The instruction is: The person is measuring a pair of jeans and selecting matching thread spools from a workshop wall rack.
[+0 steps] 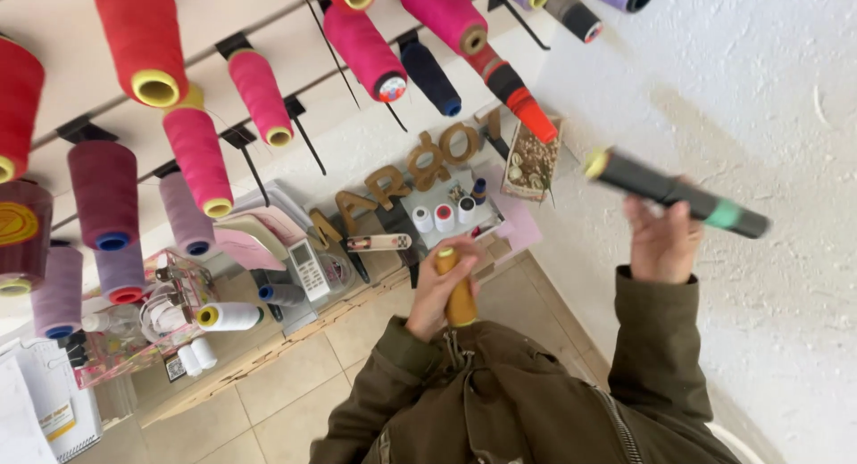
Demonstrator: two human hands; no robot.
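Note:
My left hand [436,290] is closed around a mustard-yellow thread spool [461,296], held upright close to the chest of my olive jacket [500,401]. My right hand [659,241] is raised near the white wall and grips a long black thread spool [671,192] with a yellow end and a green band; the spool lies almost level and is blurred. Just left of it, an orange-tipped dark spool [516,93] sticks out from a wall rack [268,26]. Empty black pegs [308,138] show between the hung cones.
Red [141,35], pink [198,156], magenta [366,53], mauve [103,192] and navy [430,75] cones hang on the rack. Below, a counter holds wooden letters [420,165], small spools [444,216], a calculator [308,267], a white spool [230,317] and a clear box [152,326]. Beige floor tiles [286,375] lie beneath.

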